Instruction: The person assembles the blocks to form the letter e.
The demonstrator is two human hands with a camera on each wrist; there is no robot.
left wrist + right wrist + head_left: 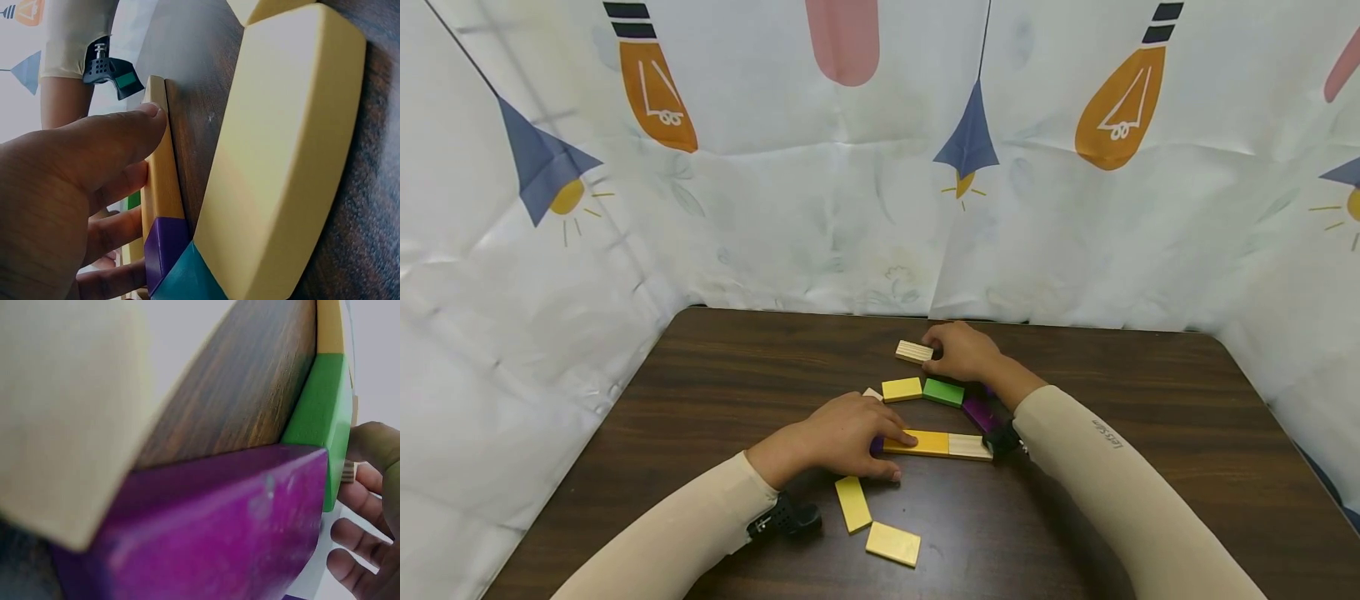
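My left hand (853, 437) reaches over the left end of a straight row, its fingers extended and touching an orange block (931, 443). A purple block (164, 247) and a teal block (192, 275) meet below those fingers in the left wrist view. The row's right end is a plain wood block (970, 447). At the back, my right hand (962, 350) pinches the right end of a striped wooden block (913, 352) between thumb and fingers. In front of that hand lie a yellow block (901, 389), a green block (943, 392) and a purple-magenta block (231, 531), forming a curve.
Two pale yellow blocks, one angled (853, 504) and one nearer the front (892, 544), touch at their corners on the dark wooden table (760, 358). Part of a pale block (872, 394) shows behind my left hand. A patterned white curtain (835, 233) surrounds the table.
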